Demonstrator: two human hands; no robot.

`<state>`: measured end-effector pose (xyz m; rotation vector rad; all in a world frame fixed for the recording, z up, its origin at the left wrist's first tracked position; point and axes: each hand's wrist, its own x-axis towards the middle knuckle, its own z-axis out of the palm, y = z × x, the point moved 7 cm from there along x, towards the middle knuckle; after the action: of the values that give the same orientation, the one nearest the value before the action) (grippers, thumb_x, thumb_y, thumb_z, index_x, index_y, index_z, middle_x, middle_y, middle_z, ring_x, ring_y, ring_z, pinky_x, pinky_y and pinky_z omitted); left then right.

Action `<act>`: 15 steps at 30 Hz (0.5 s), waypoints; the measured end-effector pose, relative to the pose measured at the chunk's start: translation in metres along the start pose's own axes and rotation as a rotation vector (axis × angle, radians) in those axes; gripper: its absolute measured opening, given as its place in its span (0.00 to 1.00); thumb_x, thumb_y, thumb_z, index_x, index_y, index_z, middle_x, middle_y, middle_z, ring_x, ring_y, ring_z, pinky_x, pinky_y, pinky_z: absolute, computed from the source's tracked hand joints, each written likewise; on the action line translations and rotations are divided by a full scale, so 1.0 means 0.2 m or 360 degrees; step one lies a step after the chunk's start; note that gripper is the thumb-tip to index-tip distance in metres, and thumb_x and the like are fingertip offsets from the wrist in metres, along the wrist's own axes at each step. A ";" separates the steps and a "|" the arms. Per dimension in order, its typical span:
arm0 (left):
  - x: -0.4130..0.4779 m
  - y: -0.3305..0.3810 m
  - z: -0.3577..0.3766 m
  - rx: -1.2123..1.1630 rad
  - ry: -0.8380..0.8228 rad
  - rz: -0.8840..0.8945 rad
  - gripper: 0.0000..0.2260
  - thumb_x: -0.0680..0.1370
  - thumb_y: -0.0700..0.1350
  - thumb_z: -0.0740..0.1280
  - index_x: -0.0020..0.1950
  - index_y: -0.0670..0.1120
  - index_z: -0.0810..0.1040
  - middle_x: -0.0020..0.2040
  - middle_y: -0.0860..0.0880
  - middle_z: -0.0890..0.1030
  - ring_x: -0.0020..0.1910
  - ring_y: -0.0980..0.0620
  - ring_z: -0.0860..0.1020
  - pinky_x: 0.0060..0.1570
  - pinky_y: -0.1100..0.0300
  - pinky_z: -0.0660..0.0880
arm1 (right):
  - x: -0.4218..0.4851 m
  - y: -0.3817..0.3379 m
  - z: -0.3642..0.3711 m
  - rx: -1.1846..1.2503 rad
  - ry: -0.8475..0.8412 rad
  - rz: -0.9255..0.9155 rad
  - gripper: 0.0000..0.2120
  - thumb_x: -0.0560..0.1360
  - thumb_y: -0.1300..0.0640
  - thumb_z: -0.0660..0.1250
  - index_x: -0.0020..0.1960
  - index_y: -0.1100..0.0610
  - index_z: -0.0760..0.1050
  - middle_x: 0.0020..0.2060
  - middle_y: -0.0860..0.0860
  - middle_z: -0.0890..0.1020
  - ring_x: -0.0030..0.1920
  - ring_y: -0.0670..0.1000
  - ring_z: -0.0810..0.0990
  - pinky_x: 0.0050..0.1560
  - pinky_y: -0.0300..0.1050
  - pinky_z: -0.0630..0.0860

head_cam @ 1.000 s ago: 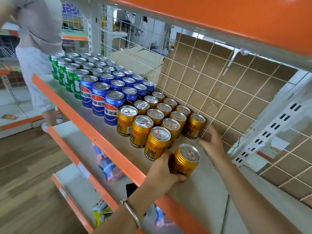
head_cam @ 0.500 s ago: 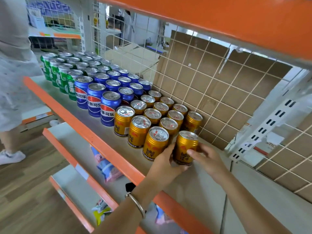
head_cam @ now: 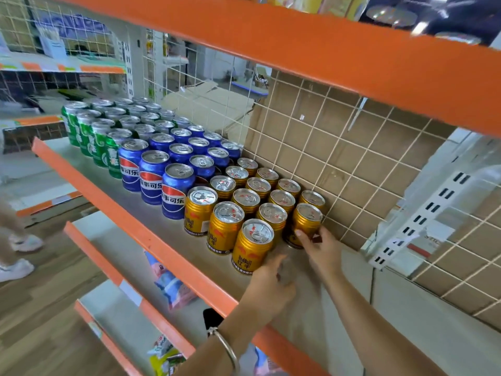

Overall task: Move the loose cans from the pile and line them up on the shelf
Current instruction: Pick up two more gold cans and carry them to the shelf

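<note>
Gold cans [head_cam: 225, 226] stand in rows on the grey shelf [head_cam: 352, 283], to the right of blue cans [head_cam: 153, 177] and green cans [head_cam: 89, 137]. My right hand [head_cam: 322, 248] grips the lower part of one gold can [head_cam: 307, 221], which stands upright at the right end of the block, just in front of the back-row can by the wire grid. My left hand [head_cam: 271, 278] is blurred, with loosely curled fingers. It holds nothing and sits just right of the front gold can [head_cam: 252, 245].
A wire grid backed with cardboard [head_cam: 339, 147] closes the shelf's rear. An orange shelf edge [head_cam: 325, 58] hangs overhead and an orange lip [head_cam: 162, 248] runs along the front. Snack packets [head_cam: 170, 283] lie on lower shelves. A person's shoes [head_cam: 16, 267] are at the left.
The gold can moved from the shelf's front back into the block, up against the last row. My left hand let go of it and drew back; my right hand now holds it.
</note>
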<state>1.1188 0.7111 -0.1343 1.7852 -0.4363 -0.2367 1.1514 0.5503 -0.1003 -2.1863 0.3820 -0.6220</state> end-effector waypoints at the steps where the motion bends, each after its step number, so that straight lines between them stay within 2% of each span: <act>1: 0.00 0.00 0.01 0.0001 -0.0047 -0.0011 0.33 0.66 0.50 0.66 0.70 0.45 0.69 0.61 0.45 0.76 0.61 0.49 0.75 0.58 0.62 0.72 | 0.00 0.01 0.00 -0.0044 -0.0028 0.0038 0.16 0.71 0.52 0.73 0.54 0.59 0.77 0.39 0.50 0.80 0.42 0.51 0.79 0.39 0.38 0.68; 4: 0.02 0.00 0.03 0.0002 -0.0177 -0.0098 0.37 0.63 0.56 0.68 0.70 0.45 0.68 0.59 0.49 0.76 0.59 0.52 0.76 0.59 0.61 0.73 | 0.00 0.00 0.01 -0.0102 -0.0173 0.0220 0.22 0.73 0.49 0.71 0.62 0.58 0.73 0.54 0.56 0.81 0.57 0.56 0.78 0.50 0.41 0.68; 6: 0.03 0.00 0.03 -0.0067 -0.0200 -0.0181 0.31 0.68 0.52 0.73 0.68 0.45 0.70 0.56 0.53 0.75 0.58 0.55 0.75 0.59 0.64 0.72 | -0.02 0.00 0.00 -0.0054 -0.0205 0.0337 0.29 0.74 0.46 0.69 0.69 0.59 0.67 0.64 0.55 0.75 0.65 0.56 0.73 0.59 0.44 0.67; 8: 0.05 0.01 0.03 -0.0138 -0.0195 -0.0233 0.26 0.68 0.51 0.76 0.62 0.45 0.73 0.53 0.52 0.75 0.58 0.51 0.76 0.58 0.62 0.73 | -0.07 -0.01 -0.06 0.0043 -0.0149 0.0451 0.35 0.75 0.44 0.66 0.75 0.58 0.59 0.71 0.55 0.68 0.70 0.55 0.68 0.67 0.48 0.65; 9: 0.06 0.02 0.03 -0.0165 -0.0182 -0.0252 0.26 0.65 0.52 0.77 0.59 0.45 0.73 0.52 0.51 0.76 0.57 0.49 0.77 0.58 0.60 0.74 | -0.10 -0.01 -0.10 0.0114 -0.0116 0.0485 0.35 0.76 0.43 0.65 0.76 0.57 0.57 0.73 0.54 0.66 0.71 0.54 0.67 0.69 0.49 0.64; 11: 0.08 0.06 0.03 -0.0211 -0.0183 -0.0285 0.29 0.62 0.55 0.77 0.58 0.44 0.74 0.52 0.50 0.77 0.56 0.49 0.77 0.55 0.61 0.73 | -0.18 -0.04 -0.18 0.0213 -0.0085 0.0501 0.34 0.76 0.44 0.65 0.76 0.55 0.57 0.74 0.53 0.64 0.72 0.52 0.65 0.71 0.50 0.63; 13: 0.09 0.13 0.06 -0.0231 -0.0224 -0.0281 0.24 0.68 0.50 0.76 0.60 0.42 0.74 0.53 0.49 0.76 0.54 0.52 0.76 0.49 0.66 0.71 | -0.26 -0.06 -0.28 0.0258 -0.0066 0.0517 0.34 0.75 0.46 0.67 0.76 0.55 0.58 0.73 0.51 0.64 0.71 0.51 0.65 0.71 0.51 0.63; 15: 0.09 0.21 0.13 -0.0355 -0.0366 -0.0326 0.28 0.71 0.48 0.74 0.68 0.42 0.69 0.61 0.47 0.74 0.59 0.51 0.74 0.50 0.66 0.71 | -0.33 -0.07 -0.39 0.0248 -0.0031 0.0539 0.34 0.74 0.48 0.68 0.75 0.54 0.59 0.74 0.50 0.64 0.71 0.50 0.65 0.71 0.51 0.64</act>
<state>1.1174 0.6726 -0.0994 1.5887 -0.3733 -0.6158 1.0546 0.5414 -0.0671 -1.9196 0.6546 -0.4269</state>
